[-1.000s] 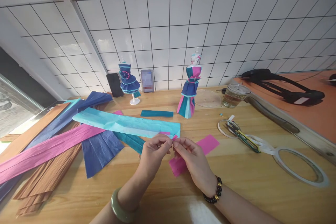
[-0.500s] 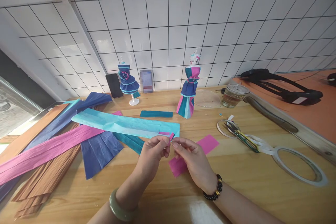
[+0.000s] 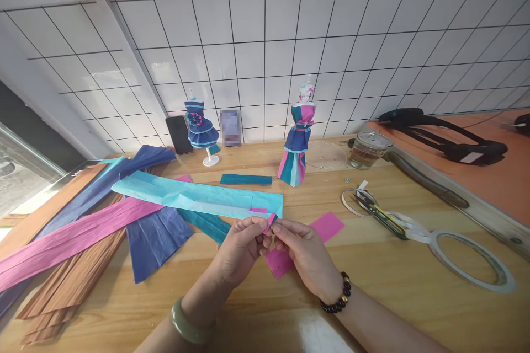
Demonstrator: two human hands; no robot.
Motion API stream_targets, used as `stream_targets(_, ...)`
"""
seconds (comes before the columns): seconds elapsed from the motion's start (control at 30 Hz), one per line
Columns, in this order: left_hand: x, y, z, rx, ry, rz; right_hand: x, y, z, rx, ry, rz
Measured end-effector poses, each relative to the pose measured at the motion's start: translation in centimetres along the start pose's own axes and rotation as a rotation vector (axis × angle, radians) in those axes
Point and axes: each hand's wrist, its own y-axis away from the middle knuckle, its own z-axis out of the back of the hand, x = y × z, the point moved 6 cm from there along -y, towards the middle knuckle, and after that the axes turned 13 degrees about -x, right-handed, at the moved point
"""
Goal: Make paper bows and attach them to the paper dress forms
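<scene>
Between my two hands is a small folded piece of pink and teal crepe paper (image 3: 271, 219). My left hand (image 3: 247, 242) pinches it with thumb and forefinger. From the other side my right hand (image 3: 298, 242) grips its edge, fingertips nearly meeting the left ones. Under and behind the right hand lies a pink paper strip (image 3: 329, 226), partly covered. A light blue crepe strip (image 3: 207, 198) stretches across the table just beyond my fingers, a small pink scrap (image 3: 258, 210) on its near edge. The inner fingers of both hands are partly hidden.
Two miniature dress forms in paper dresses stand behind: a blue one (image 3: 201, 131) and a multicoloured one (image 3: 298, 138). Crepe strips (image 3: 83, 226) pile up at left. Scissors (image 3: 383, 215), a tape roll (image 3: 472, 262) and a lidded glass (image 3: 370, 151) are at right. A teal strip (image 3: 245, 179) lies beyond.
The fingers of both hands have shifted slightly around the small paper piece, which is tilted a little differently. The left hand's lower fingers have curled in. Everything else looks the same.
</scene>
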Motion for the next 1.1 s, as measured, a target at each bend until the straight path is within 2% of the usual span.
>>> stream_targets(0.17,0.2,0.0,0.0,0.024,-0.007,0.070,-0.3,0.1,-0.1,0.060,-0.064,-0.058)
stream_targets(0.37,0.3,0.1,-0.1,0.098,-0.055,0.139,-0.6,-0.1,0.2,0.105,0.006,-0.059)
stream_targets(0.63,0.5,0.2,0.0,0.133,-0.110,0.193,-0.1,0.0,-0.1,0.159,0.027,-0.067)
stream_targets(0.83,0.4,0.0,0.0,0.138,-0.110,0.171,-0.1,0.0,0.1,0.115,0.078,-0.010)
stream_targets(1.1,0.3,0.1,0.1,0.113,-0.183,0.155,-0.1,-0.2,1.1,-0.024,0.209,0.045)
